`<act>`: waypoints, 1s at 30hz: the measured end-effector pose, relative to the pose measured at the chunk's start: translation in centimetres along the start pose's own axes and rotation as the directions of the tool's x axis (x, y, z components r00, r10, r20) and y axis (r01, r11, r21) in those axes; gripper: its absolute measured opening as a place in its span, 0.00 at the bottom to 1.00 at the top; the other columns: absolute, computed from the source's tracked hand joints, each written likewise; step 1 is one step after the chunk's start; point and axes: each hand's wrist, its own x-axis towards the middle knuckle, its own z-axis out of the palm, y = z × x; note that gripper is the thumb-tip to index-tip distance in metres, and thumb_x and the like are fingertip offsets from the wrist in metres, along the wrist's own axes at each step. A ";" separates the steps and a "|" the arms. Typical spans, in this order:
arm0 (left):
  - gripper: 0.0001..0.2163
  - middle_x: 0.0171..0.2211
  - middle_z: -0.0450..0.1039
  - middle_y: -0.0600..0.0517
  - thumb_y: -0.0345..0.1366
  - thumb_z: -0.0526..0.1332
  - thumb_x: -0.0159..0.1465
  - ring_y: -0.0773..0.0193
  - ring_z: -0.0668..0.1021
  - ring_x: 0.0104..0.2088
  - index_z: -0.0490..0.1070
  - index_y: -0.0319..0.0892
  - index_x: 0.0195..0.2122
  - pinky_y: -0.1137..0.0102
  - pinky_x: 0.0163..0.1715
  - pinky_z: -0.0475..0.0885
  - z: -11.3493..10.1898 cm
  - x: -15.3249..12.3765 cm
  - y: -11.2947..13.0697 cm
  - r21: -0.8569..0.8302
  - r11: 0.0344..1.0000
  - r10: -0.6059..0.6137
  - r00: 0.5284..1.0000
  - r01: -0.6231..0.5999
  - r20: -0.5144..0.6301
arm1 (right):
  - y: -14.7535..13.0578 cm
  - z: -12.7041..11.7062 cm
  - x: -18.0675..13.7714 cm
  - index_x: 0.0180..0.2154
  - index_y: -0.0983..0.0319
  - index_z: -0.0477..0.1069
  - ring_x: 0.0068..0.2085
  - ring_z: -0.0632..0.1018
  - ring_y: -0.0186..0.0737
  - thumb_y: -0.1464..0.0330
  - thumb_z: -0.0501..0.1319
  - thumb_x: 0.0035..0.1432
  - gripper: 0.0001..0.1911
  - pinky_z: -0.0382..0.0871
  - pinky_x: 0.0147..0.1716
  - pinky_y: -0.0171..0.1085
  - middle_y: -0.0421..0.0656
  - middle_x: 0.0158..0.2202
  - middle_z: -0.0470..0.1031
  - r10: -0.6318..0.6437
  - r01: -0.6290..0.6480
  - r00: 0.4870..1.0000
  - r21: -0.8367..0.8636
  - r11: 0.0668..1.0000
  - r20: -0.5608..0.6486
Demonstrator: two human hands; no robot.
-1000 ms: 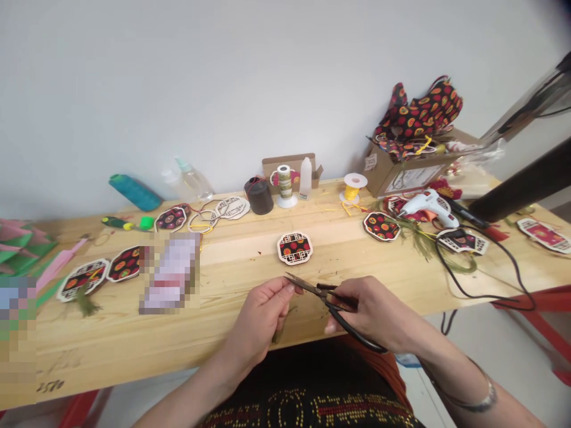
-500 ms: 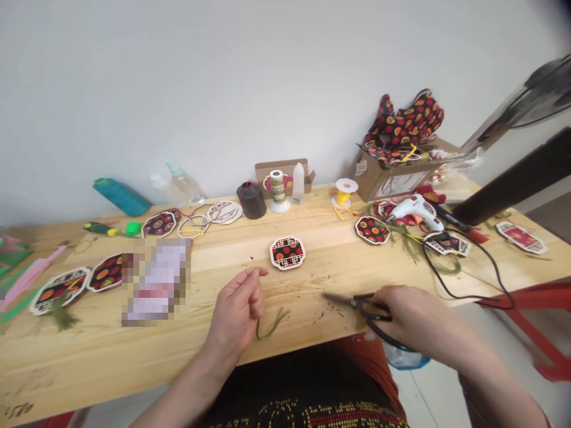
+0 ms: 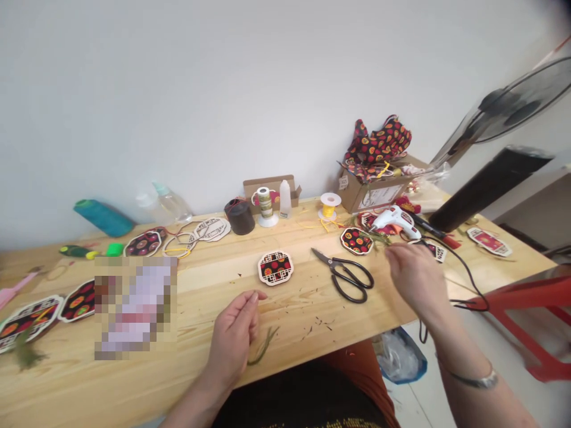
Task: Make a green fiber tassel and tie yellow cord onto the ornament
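My left hand [image 3: 238, 324] rests low over the table with its fingers curled closed; what they hold, if anything, is hidden. Strands of green thread [image 3: 264, 348] lie right beside its fingertips. Ahead of it is a wood-framed fabric pendant [image 3: 275, 268] with a black, red and orange pattern. Black-handled scissors [image 3: 343, 274] lie on the table, blades partly apart, out of my grasp. My right hand [image 3: 413, 276] pinches at a green tassel [image 3: 382, 239], next to another patterned pendant [image 3: 357, 241]; the fingertips are partly hidden.
A white glue gun [image 3: 395, 221] with a black cord lies beyond my right hand. At the back stand a cardboard box [image 3: 375, 193] of fabric, a yellow thread spool [image 3: 329, 208] and a black thread cone [image 3: 239, 217]. A red stool [image 3: 513, 297] is at the right.
My right hand has let go of the scissors, leaving them on the table, and has moved forward to the green tassel. My left hand keeps its closed shape. The view has shifted slightly.
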 end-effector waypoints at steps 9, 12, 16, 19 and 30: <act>0.10 0.15 0.51 0.62 0.42 0.61 0.59 0.76 0.55 0.15 0.69 0.40 0.33 0.82 0.13 0.52 0.2 0.0 0.0 0.005 1.000 0.002 1.000 -0.002 -0.001 | 7.0 1.1 4.4 0.45 0.73 0.71 0.47 0.71 0.62 0.62 0.48 0.62 0.23 0.62 0.37 0.47 0.65 0.43 0.71 0.319 -0.280 0.940 -0.260 0.924 0.122; 0.10 0.15 0.51 0.62 0.43 0.62 0.58 0.76 0.55 0.15 0.69 0.40 0.33 0.82 0.13 0.52 0.2 0.0 0.0 0.005 1.000 -0.003 1.000 0.003 -0.012 | 7.3 1.6 5.1 0.42 0.70 0.74 0.43 0.72 0.62 0.61 0.49 0.61 0.22 0.62 0.33 0.46 0.63 0.40 0.72 0.336 -0.286 0.923 -0.248 0.926 0.189; 0.10 0.15 0.51 0.63 0.43 0.61 0.58 0.76 0.55 0.15 0.69 0.41 0.33 0.82 0.13 0.52 0.2 0.0 0.0 0.007 1.000 -0.011 1.000 0.011 -0.008 | 8.0 2.5 5.9 0.41 0.69 0.75 0.40 0.74 0.60 0.60 0.52 0.58 0.21 0.62 0.30 0.44 0.63 0.39 0.73 0.370 -0.318 0.901 -0.233 0.919 0.227; 0.10 0.15 0.50 0.63 0.43 0.61 0.59 0.76 0.54 0.15 0.69 0.40 0.33 0.81 0.13 0.52 0.2 0.0 0.1 0.017 1.000 -0.008 1.000 0.009 -0.004 | 8.5 2.9 6.4 0.42 0.68 0.76 0.39 0.74 0.58 0.61 0.53 0.57 0.20 0.62 0.29 0.43 0.62 0.39 0.73 0.386 -0.340 0.892 -0.212 0.916 0.237; 0.11 0.15 0.50 0.63 0.43 0.61 0.59 0.76 0.55 0.15 0.70 0.40 0.34 0.81 0.14 0.52 0.2 -0.1 0.1 0.025 1.000 -0.010 1.000 0.010 -0.005 | 7.5 1.4 5.9 0.44 0.68 0.72 0.40 0.75 0.48 0.63 0.50 0.63 0.19 0.65 0.34 0.39 0.55 0.44 0.72 0.289 -0.287 0.957 -0.095 0.953 0.012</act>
